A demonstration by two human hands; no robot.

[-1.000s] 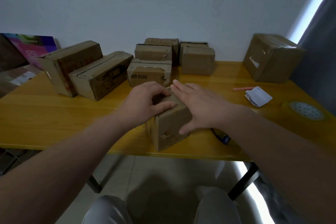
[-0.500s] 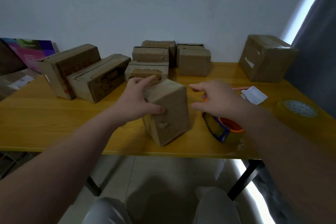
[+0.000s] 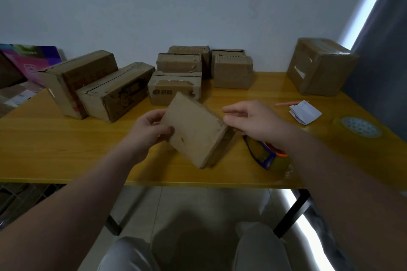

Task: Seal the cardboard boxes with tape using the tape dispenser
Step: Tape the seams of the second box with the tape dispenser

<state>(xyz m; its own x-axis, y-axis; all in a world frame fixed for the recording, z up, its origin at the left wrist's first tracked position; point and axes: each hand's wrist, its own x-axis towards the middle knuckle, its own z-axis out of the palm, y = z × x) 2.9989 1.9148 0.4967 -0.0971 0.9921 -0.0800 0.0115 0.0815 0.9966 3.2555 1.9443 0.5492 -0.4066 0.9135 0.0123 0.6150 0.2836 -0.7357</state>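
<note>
While the left hand (image 3: 152, 129) pinches the tilted small box (image 3: 193, 132) by its left edge, at the front of the surface (image 3: 66, 149) beside the tape dispenser (image 3: 267, 158), right hand (image 3: 253, 121) spread alongside, I judge it light, stiff cardboard: grip opposite edges.

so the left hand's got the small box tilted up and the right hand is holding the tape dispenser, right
Not quite. In the head view the left hand does grip the tilted small box, but the right hand holds nothing. Its fingers are relaxed beside the box, and the tape dispenser lies on the table below its wrist.
</note>
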